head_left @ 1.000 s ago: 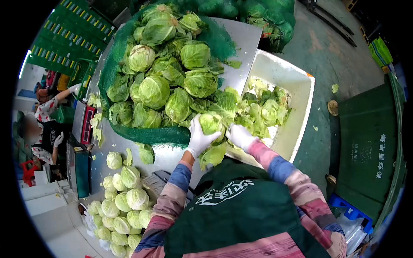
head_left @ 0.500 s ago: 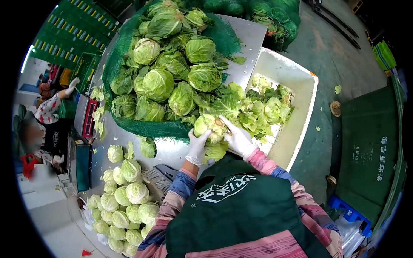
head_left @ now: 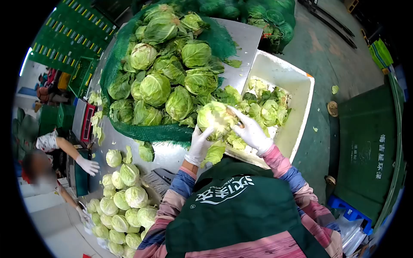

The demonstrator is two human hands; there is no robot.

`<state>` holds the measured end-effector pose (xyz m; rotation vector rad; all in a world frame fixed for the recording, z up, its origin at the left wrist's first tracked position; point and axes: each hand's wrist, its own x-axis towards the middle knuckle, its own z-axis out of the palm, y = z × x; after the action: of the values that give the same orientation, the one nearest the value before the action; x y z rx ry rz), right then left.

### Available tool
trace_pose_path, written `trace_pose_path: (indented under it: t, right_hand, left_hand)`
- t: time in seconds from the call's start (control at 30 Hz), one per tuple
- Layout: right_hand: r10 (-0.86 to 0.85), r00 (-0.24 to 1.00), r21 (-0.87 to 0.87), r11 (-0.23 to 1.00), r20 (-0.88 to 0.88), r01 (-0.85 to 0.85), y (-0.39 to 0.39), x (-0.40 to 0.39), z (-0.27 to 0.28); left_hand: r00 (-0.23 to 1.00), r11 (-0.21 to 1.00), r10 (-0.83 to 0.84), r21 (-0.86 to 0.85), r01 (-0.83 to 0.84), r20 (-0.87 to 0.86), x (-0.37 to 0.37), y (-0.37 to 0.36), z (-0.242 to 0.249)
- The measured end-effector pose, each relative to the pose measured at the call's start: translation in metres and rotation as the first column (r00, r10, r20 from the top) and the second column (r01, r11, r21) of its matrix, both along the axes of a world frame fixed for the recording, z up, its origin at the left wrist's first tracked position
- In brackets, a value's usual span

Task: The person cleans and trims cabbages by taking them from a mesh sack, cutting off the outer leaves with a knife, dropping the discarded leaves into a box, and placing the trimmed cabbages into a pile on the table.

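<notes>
- Surface: a steel table (head_left: 241,43) carries a heap of untrimmed cabbages (head_left: 163,81) lying on green netting (head_left: 150,133), beyond the fingers.
- A group of pale trimmed cabbages (head_left: 124,202) sits on the same table, well to the left of the left hand and nearer the wearer.
- A white tub (head_left: 297,86) stands against the table's right edge, just beyond the right hand; loose green leaves (head_left: 266,105) lie in it.
- Room: green-painted concrete floor (head_left: 327,47); a dark green bin (head_left: 370,150) stands well to the right of the tub; green crates (head_left: 69,38) are stacked far left.
- A co-worker's gloved hand (head_left: 89,165) reaches toward the table's left edge, well apart from the wearer's hands.
- Left hand (head_left: 198,146), white-gloved: fingers curled up against the underside and left flank of a cabbage (head_left: 215,116), grasping it.
- Right hand (head_left: 251,133), white-gloved: fingers spread over the right side of the same cabbage, gripping it.
- The cabbage is held between both hands, raised off the table, over the near edge of the netting and just beside the tub's left wall. A loose outer leaf (head_left: 214,152) hangs below it, beside the left fingers.
</notes>
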<state>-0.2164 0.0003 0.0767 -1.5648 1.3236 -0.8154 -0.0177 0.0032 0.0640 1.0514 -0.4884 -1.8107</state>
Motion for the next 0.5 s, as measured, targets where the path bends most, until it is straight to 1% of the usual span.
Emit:
trace_pose_path:
  t: [0.03,0.07,0.1,0.13,0.17,0.23,0.3,0.33,0.37,0.4,0.43,0.47,0.5]
  right_hand:
    - [-0.03,0.999,-0.076,0.997,-0.043,0.027,0.001,0.004,-0.002]
    - [-0.028,0.997,-0.004,1.0,-0.071,0.028,0.006,0.007,-0.001]
    - [-0.022,0.995,0.067,0.997,-0.099,0.029,0.008,0.012,0.009]
    - [-0.03,0.989,0.082,0.996,-0.148,0.042,0.011,0.016,0.014]
    - [-0.034,0.988,0.081,0.996,-0.148,0.046,0.012,0.016,0.013]
    - [-0.041,0.989,0.061,0.997,-0.143,0.05,0.012,0.014,0.01]
    - [-0.025,0.999,-0.016,1.0,0.026,0.025,0.008,0.006,0.002]
    - [-0.045,0.998,-0.037,0.998,0.049,0.047,0.007,0.001,0.002]
    - [-0.067,0.995,-0.059,0.996,0.071,0.071,0.005,-0.005,0.004]
    - [-0.146,0.982,0.115,0.984,0.118,0.133,-0.003,-0.019,-0.009]
    - [-0.233,0.961,0.287,0.94,0.151,0.183,-0.012,-0.037,-0.031]
    - [-0.228,0.969,0.201,0.949,-0.1,0.244,-0.018,-0.057,-0.059]
    - [-0.231,0.91,0.104,0.954,-0.343,0.281,-0.021,-0.067,-0.061]
  left_hand:
    - [1.0,1.0,0.011,0.013,-0.011,-0.021,-0.003,0.001,0.002]
    - [0.999,0.999,0.01,-0.033,-0.009,0.043,-0.007,0.001,0.0]
    - [0.999,0.999,0.006,-0.034,-0.004,0.041,-0.007,0.0,-0.009]
    - [0.996,0.994,0.034,-0.11,-0.024,0.084,-0.007,-0.002,-0.022]
    - [0.99,0.982,0.065,-0.185,-0.041,0.125,-0.005,-0.002,-0.034]
    - [0.991,0.986,0.049,-0.165,-0.029,0.122,-0.003,-0.004,-0.021]
    - [0.998,0.992,0.006,-0.128,0.003,0.068,-0.001,-0.001,-0.006]
    - [0.997,0.995,-0.024,-0.095,0.031,0.073,0.003,0.0,-0.007]
    - [0.997,0.995,-0.023,-0.096,0.029,0.072,0.007,0.001,-0.006]
    - [0.998,0.998,-0.054,-0.013,0.054,0.019,0.013,0.005,-0.006]
    - [0.996,0.994,-0.083,0.069,0.085,-0.036,0.018,0.009,-0.005]
    - [0.973,0.986,-0.124,0.086,0.143,-0.196,0.02,0.014,0.003]
    - [0.972,0.986,-0.128,0.084,0.147,-0.195,0.017,0.016,0.01]
